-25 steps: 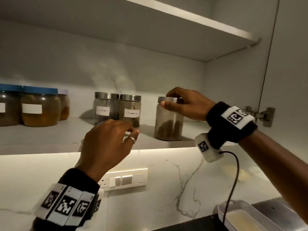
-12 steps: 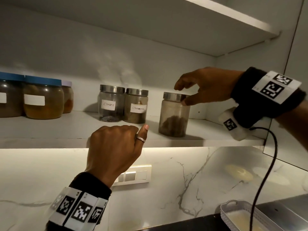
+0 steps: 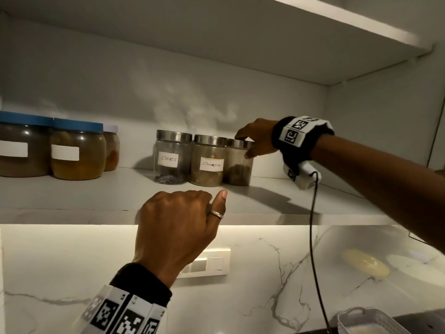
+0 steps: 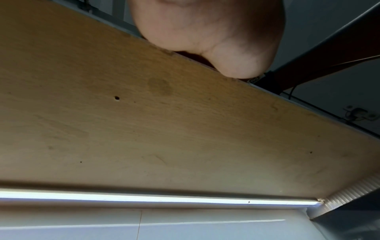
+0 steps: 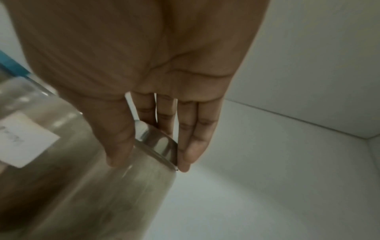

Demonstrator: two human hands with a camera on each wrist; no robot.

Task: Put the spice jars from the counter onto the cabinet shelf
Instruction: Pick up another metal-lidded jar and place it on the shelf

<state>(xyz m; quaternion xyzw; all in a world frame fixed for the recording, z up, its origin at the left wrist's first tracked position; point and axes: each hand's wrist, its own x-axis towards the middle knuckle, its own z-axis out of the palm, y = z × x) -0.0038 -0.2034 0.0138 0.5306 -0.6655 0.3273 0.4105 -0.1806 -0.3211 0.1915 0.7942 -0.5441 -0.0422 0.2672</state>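
Three steel-lidded glass spice jars stand in a row on the white cabinet shelf (image 3: 72, 196): cloves (image 3: 172, 160), cinnamon (image 3: 209, 162), and an unlabelled-side jar (image 3: 238, 165) touching the cinnamon jar's right side. My right hand (image 3: 243, 146) pinches that third jar at its lid, thumb in front and fingers behind. The right wrist view shows the same hold of my right hand (image 5: 148, 164) on the jar (image 5: 102, 194), beside the cinnamon jar (image 5: 30, 113). My left hand (image 3: 214, 197) is at the shelf's front edge, fingers curled, thumb up, holding nothing. In the left wrist view only the left hand's palm (image 4: 205, 32) shows.
Larger blue-lidded jars (image 3: 77, 150) fill the shelf's left end. An upper shelf (image 3: 337, 25) hangs overhead. Bare shelf lies right of the third jar. Below are a switch plate (image 3: 207, 263) on the marble wall and a white basket (image 3: 368, 321). A wrist cable (image 3: 311, 237) dangles.
My right hand has slid the third jar back and left until it touches the cinnamon jar. The left hand has settled at the shelf edge with its fingers curled.
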